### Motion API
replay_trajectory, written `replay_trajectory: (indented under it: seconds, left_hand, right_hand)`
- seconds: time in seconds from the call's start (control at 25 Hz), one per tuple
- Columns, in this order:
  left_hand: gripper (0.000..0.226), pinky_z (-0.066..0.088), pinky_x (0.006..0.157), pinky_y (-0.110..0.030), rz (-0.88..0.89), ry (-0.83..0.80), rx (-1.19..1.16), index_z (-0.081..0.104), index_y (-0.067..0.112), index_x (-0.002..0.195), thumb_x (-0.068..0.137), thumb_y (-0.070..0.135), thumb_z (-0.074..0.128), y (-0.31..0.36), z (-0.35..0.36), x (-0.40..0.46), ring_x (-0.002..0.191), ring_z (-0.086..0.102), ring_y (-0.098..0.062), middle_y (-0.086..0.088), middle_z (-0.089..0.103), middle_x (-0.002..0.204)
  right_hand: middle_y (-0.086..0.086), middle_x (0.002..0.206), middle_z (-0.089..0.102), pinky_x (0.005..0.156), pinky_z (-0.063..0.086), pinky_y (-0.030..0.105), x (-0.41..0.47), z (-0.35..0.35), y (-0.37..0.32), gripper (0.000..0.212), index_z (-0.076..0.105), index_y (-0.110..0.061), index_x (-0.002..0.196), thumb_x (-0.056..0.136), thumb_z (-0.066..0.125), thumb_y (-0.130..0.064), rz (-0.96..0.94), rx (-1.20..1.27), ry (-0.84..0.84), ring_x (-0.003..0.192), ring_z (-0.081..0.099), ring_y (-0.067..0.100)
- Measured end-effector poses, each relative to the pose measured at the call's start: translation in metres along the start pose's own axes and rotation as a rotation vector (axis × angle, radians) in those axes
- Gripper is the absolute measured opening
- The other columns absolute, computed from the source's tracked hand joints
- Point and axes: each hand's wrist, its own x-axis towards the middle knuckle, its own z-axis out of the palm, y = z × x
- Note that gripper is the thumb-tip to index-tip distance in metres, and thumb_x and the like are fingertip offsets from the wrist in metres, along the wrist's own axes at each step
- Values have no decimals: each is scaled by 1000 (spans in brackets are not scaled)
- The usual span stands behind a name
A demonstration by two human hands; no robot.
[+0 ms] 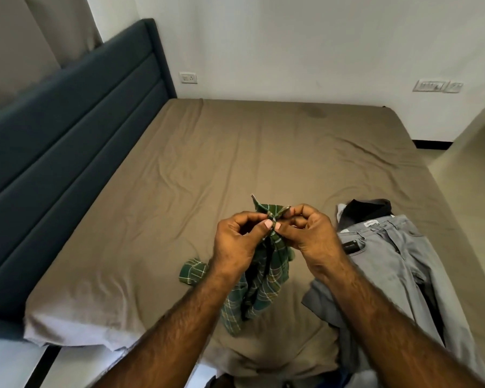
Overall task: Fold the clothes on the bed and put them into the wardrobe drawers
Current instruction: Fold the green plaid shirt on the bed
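Both the left hand point(235, 242) and right hand point(311, 236) pinch the green plaid shirt point(266, 278) above the bed point(207, 163).

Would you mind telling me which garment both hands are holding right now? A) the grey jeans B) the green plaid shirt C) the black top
B: the left hand and right hand both pinch the green plaid shirt near its collar, while the grey jeans lie untouched alongside.

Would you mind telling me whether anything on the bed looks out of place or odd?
A dark stain marks the sheet near the far edge. At the near left corner the sheet has pulled up, baring the white mattress. The jeans lie crumpled, unfolded.
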Motion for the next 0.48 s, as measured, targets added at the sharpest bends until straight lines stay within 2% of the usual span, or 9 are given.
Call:
replay_trajectory:
  seconds: [0.12,0.2,0.28,0.36,0.44,0.48]
  left_hand:
    - [7,62,81,-36,-53,-4,-116,77,5,98,92,2,76,-6,-16,17,86,74,-24,-13,79,94]
    - [7,61,76,-32,-99,-11,-213,75,3,99,93,-1,73,-8,-31,34,84,74,-22,-14,78,93]
    - [8,61,77,-32,-97,-29,-265,75,4,99,94,-1,72,-5,-40,48,86,74,-24,-16,78,96]
    - [9,61,79,-34,-78,-67,-296,75,6,98,94,-1,72,-3,-54,70,88,73,-25,-14,77,95]
    - [9,61,80,-34,-70,-74,-288,74,7,97,95,0,72,2,-60,84,88,72,-23,-11,77,93]
    - [8,61,80,-34,-55,-69,-269,74,7,98,95,0,71,4,-64,89,87,72,-22,-10,76,93]
  right_hand:
    - [9,79,73,64,61,33,15,25,9,21,69,1,94,82,85,-4,46,-63,83,68,68,20]
    - [4,73,76,62,60,33,27,43,13,12,75,-7,87,88,82,-16,58,-234,112,64,69,19]
    - [4,77,79,69,61,41,31,54,12,15,80,-14,84,94,77,-24,11,-334,78,70,75,25]
    - [6,84,80,72,63,35,39,70,9,9,82,-11,92,95,75,-17,-108,-268,50,79,77,23]
    - [5,87,80,71,59,24,41,79,5,8,82,-9,97,94,74,-9,-181,-251,52,79,75,15]
    - [6,87,80,71,59,24,44,82,4,8,82,-9,96,95,74,-9,-184,-260,69,79,75,16]
